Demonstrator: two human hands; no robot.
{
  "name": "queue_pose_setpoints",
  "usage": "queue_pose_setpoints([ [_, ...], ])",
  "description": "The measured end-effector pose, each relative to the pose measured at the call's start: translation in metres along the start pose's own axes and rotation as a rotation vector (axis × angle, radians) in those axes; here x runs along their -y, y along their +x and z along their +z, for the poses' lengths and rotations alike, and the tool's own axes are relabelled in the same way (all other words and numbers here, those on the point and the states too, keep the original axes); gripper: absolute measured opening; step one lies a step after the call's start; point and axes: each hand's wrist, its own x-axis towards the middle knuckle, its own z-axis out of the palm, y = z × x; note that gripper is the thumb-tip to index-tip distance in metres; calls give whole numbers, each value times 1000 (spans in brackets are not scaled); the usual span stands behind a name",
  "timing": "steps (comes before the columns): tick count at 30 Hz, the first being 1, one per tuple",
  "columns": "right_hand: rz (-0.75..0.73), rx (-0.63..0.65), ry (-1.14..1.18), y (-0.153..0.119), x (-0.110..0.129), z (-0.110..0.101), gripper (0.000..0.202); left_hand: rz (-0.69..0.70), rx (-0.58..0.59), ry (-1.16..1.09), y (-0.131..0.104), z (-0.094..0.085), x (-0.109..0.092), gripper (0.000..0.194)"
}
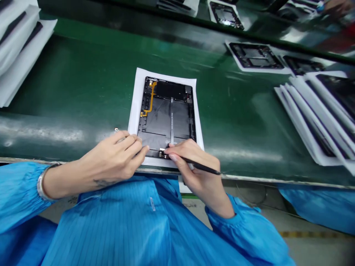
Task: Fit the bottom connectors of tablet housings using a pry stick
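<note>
tweezers-like slim black tool (203,167) gripped in right hand (194,162), thumb and fingers pinched, tip end at small metallic connector part (163,153) by near edge of flat black rectangular device housing (159,122). housing lies open side up on white sheet (133,111), orange flex ribbon (152,98) along its left side, thin grey strip (172,122) down the middle. left hand (122,153) loosely curled, fingertips at housing's near left corner; can't tell if gripping anything. green worktop (83,81) underneath, stacks of wrapped housings (313,118) both sides.
</note>
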Motion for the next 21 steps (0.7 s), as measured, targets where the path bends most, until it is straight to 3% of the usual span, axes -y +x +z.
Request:
queue_pose_setpoints([
  [6,-67,-8,-8,-2,0,5,17,58,-64,-20,7,5,2,31],
  [12,-109,148,-183,-7,11,2,16,52,-77,-16,6,7,1,27],
  [18,-124,114,-173,-10,8,3,19,42,-62,-60,2,6,0,28],
  [21,-121,77,-83,-10,4,3,18,-103,-47,-286,0,12,13,33],
])
